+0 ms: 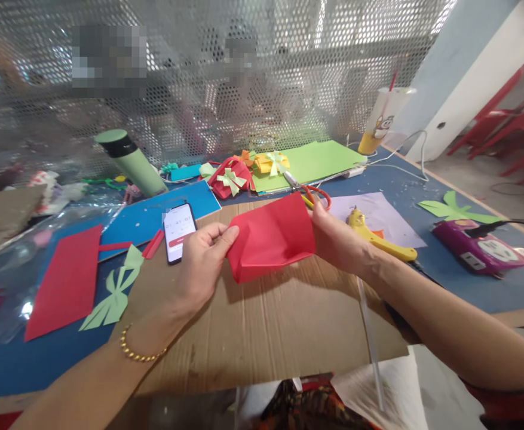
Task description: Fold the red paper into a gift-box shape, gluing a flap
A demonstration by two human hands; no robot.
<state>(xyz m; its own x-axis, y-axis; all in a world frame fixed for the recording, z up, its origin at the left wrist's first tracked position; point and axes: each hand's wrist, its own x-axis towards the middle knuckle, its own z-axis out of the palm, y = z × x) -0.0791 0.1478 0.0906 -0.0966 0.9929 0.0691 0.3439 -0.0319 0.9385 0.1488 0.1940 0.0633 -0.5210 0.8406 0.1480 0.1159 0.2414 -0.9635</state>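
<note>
A folded piece of red paper (273, 236) is held up over the brown cardboard sheet (253, 340), its sides bent into a box-like shape. My left hand (203, 257) pinches its left edge between thumb and fingers. At the opposite edge, my right hand (337, 233) grips the paper with the thumb on top; its other fingers are mostly hidden. Just behind the paper lie scissors (324, 198) with orange and yellow handles. A yellow hot glue gun (378, 240) rests to the right of my right hand, and a clear glue stick (369, 334) lies across the cardboard.
Left of the cardboard are a phone (178, 233), a green paper bow (115, 292) and a flat red sheet (67, 280). Behind stand a green bottle (136, 164), finished paper pieces (232, 177) and a drink cup (380, 122). A purple power strip (481, 248) sits at right.
</note>
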